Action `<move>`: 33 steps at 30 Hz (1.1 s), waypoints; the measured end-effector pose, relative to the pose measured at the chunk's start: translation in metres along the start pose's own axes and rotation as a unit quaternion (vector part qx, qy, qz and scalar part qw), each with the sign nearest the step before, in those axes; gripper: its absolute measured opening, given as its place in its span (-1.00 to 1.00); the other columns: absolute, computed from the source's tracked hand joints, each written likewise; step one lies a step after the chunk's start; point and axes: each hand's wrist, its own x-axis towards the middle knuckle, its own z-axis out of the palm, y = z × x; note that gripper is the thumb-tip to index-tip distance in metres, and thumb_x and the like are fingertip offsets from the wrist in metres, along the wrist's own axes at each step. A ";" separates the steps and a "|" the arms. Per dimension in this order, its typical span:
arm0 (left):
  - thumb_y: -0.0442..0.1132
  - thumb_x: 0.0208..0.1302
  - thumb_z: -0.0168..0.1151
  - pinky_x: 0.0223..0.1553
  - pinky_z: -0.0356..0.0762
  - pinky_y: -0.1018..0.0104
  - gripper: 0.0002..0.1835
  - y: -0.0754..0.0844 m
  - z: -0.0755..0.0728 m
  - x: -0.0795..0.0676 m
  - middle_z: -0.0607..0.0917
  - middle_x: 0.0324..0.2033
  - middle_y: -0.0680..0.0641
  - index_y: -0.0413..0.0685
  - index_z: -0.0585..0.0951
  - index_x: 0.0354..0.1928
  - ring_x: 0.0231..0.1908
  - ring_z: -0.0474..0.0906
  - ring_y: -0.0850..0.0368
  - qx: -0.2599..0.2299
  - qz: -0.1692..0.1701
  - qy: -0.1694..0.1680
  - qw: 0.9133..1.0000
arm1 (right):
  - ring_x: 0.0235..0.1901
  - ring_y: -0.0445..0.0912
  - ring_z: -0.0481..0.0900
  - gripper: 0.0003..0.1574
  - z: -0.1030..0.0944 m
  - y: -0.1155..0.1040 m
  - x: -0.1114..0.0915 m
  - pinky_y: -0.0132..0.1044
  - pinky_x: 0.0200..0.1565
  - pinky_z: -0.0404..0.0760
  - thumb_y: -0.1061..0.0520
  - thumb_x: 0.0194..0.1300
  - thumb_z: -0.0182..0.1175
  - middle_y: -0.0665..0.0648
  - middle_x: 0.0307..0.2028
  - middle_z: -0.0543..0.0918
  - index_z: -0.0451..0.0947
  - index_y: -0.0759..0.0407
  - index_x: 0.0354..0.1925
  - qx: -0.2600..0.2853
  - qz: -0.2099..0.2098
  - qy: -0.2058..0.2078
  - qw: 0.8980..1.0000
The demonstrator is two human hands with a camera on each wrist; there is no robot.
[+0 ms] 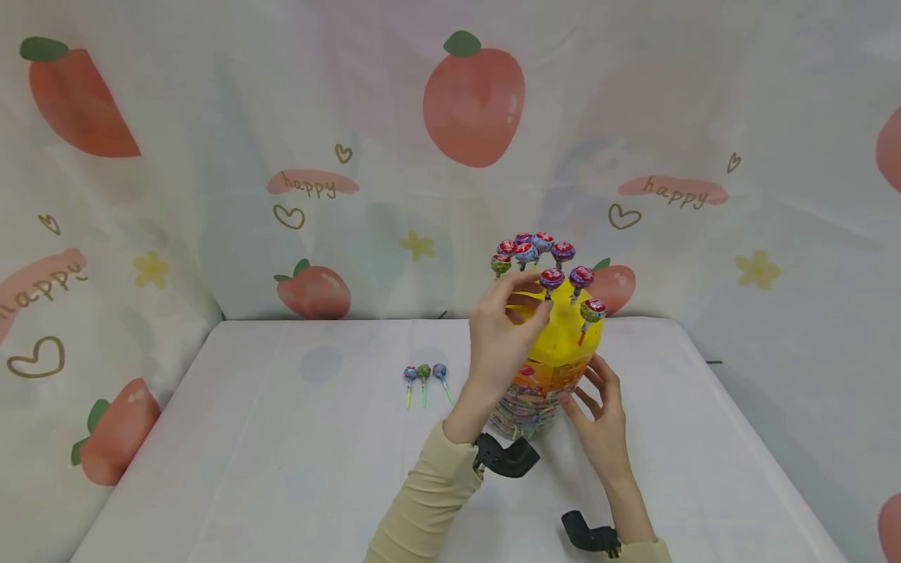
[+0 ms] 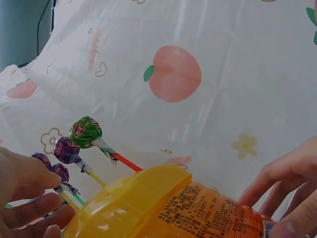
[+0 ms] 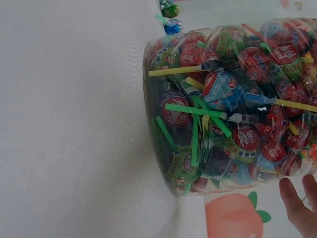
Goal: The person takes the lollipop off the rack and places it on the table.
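Observation:
A clear plastic jar [image 3: 218, 114] packed with wrapped lollipops stands on the table, an orange label [image 2: 208, 213] round its upper part. Several lollipops stick out of its domed yellow lid [image 1: 563, 336], among them one in a green wrapper [image 2: 85, 132] on a red stick. My left hand [image 1: 503, 332] pinches a purple-wrapped lollipop [image 1: 551, 280] by its stick, close over the lid. With bent fingers and thumb, my right hand [image 1: 605, 426] holds the jar's side at the label.
Left of the jar, three loose lollipops [image 1: 424, 374] lie in a row on the white tabletop [image 1: 281, 461]. A fruit-patterned cloth backdrop [image 1: 380, 102] rises behind the table's back edge. Black camera mounts [image 1: 508, 457] sit at both wrists.

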 end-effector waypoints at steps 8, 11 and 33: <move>-0.30 0.12 0.25 -0.34 0.54 0.55 -0.65 0.000 0.002 0.001 0.66 -0.23 -0.06 -0.05 0.53 -0.01 -0.30 0.62 0.20 0.014 0.025 -0.005 1.000 | 0.20 -0.33 0.21 -0.06 0.000 -0.001 -0.001 -0.66 0.06 0.36 0.31 0.13 0.20 -0.04 0.29 0.19 0.00 -0.09 0.36 -0.002 -0.001 0.000 1.000; -0.31 0.12 0.24 -0.36 0.53 0.55 -0.66 0.000 0.003 0.002 0.67 -0.24 -0.06 -0.05 0.53 -0.01 -0.31 0.63 0.20 0.019 0.031 -0.003 0.999 | 0.20 -0.32 0.21 -0.07 0.000 -0.001 0.000 -0.66 0.07 0.35 0.30 0.14 0.19 -0.05 0.29 0.19 0.00 -0.10 0.35 -0.002 0.001 -0.001 1.000; -0.29 0.13 0.23 -0.37 0.52 0.52 -0.63 0.006 0.002 0.005 0.68 -0.24 -0.08 -0.05 0.50 0.02 -0.31 0.61 0.17 0.006 0.070 0.022 0.997 | 0.21 -0.32 0.21 -0.06 0.001 -0.001 -0.001 -0.66 0.06 0.35 0.29 0.13 0.20 -0.05 0.29 0.20 0.00 -0.11 0.35 -0.002 0.008 0.002 1.000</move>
